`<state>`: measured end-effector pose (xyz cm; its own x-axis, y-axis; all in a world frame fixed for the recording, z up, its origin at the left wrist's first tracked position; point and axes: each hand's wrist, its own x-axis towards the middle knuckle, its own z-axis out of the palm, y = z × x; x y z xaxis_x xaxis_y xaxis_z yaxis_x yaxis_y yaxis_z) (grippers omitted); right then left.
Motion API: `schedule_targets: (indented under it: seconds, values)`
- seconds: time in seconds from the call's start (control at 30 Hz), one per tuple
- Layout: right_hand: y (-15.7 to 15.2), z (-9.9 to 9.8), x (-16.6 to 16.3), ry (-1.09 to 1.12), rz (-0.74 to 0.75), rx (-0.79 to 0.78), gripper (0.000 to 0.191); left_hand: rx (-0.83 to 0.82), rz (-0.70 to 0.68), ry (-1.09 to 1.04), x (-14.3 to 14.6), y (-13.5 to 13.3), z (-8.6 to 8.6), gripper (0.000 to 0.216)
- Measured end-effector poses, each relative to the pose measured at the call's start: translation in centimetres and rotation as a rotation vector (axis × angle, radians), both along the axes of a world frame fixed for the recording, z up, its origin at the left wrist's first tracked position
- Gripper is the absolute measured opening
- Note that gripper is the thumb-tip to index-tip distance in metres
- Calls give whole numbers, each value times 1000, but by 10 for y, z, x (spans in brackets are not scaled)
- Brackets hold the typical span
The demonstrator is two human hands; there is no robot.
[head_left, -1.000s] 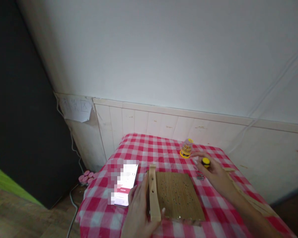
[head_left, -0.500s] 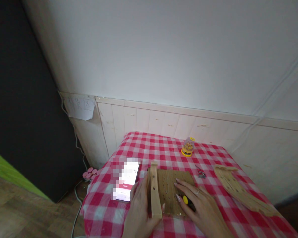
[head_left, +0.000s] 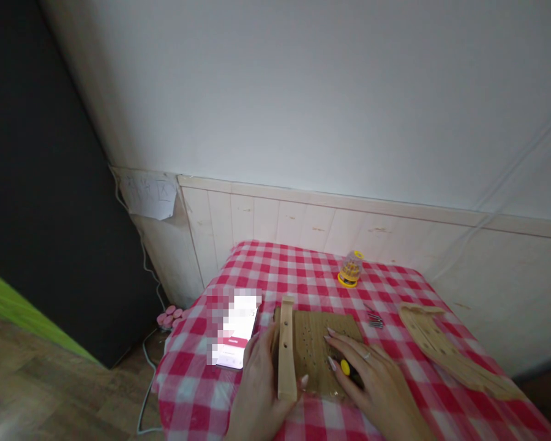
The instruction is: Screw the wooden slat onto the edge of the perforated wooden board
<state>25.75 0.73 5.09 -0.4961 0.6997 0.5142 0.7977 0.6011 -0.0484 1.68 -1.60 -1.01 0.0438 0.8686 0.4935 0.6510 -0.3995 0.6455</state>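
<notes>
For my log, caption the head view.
Left hand holds wooden strip at left edge of board; right hand holds yellow-ended tool.

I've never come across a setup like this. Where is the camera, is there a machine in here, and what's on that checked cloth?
There is no machine at work here: these are a person's two bare hands, seen by one camera worn on that person's head, looking forward and down.

The left hand grips a pale wooden strip, which stands along the left side of a brown board dotted with small dark marks. The right hand lies over the board, holding a yellow-and-black tool whose tip is hidden.

On the red-and-white checked cloth there are also a lit phone, a clear container with a yellow base, some small metal pieces and curved wooden parts.
</notes>
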Motion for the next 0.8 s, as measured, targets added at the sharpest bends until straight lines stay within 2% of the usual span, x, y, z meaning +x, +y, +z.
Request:
schedule_targets:
  seconds: [0.1,0.23,0.37,0.5,0.6,0.73,0.8]
  values:
    - [-1,1,0,-7,-4,20,33,24,3,19,1,1,-3,79]
    - [-1,-1,0,-8,-7,8,34,83,20,62,4,2,1,65]
    - [-5,1,-1,44,-19,-68,33,84,39,56,5,2,4,58]
    - [-10,6,8,179,-88,-185,30,-5,24,28,0,2,-1,54]
    - [-5,7,32,207,-224,-203,30,-112,48,-30,-2,0,-4,46]
    - [13,12,79,73,-541,-243,36,-162,93,-113,3,-3,-2,45]
    - [23,16,95,-14,-623,-276,36,-190,129,-172,7,-4,1,39]
